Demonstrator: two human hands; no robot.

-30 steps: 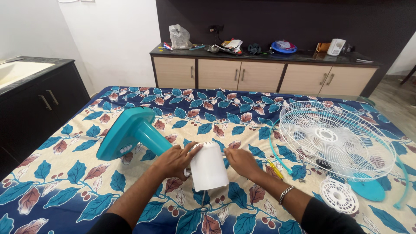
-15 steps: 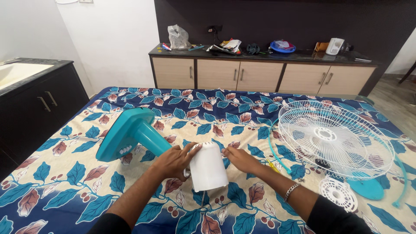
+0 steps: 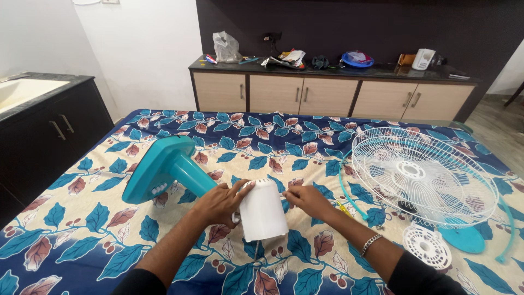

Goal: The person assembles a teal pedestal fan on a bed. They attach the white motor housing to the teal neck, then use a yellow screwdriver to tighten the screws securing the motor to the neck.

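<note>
The left hand [image 3: 218, 203] is wrapped around the left side of a white motor cover [image 3: 263, 211], with the thumb up on its top edge. It holds the cover tight. The right hand [image 3: 307, 200] is on the other side of the cover. Its fingertips pinch something small at the cover's upper right edge, too small to make out. A silver bracelet [image 3: 371, 244] hangs on that wrist. The cover lies on a bed [image 3: 82, 229] with a blue, cream and brown leaf sheet, right between the two hands. A thin metal rod [image 3: 255, 249] sticks out from under the cover, toward the person.

Just past the left hand, a teal fan stand [image 3: 164, 169] joins the cover and leans away to the left. Its round base is tipped up off the sheet.

Just right of the right hand lies a yellow screwdriver [image 3: 344, 209]. Beside it a thin teal ring [image 3: 345, 188] curves over the sheet. Further right sits a big white wire fan guard [image 3: 423, 177], with a teal fan blade [image 3: 464, 239] peeking out under it. A small white round cap [image 3: 427, 247] lies near the right arm, on the near side of the guard.

Far beyond both hands stands a long cabinet [image 3: 327, 98] with tan doors and a dark top. A plastic bag [image 3: 226, 47] and other small things sit on it. Far off to the left is a dark cabinet [image 3: 49, 125] with a pale top.
</note>
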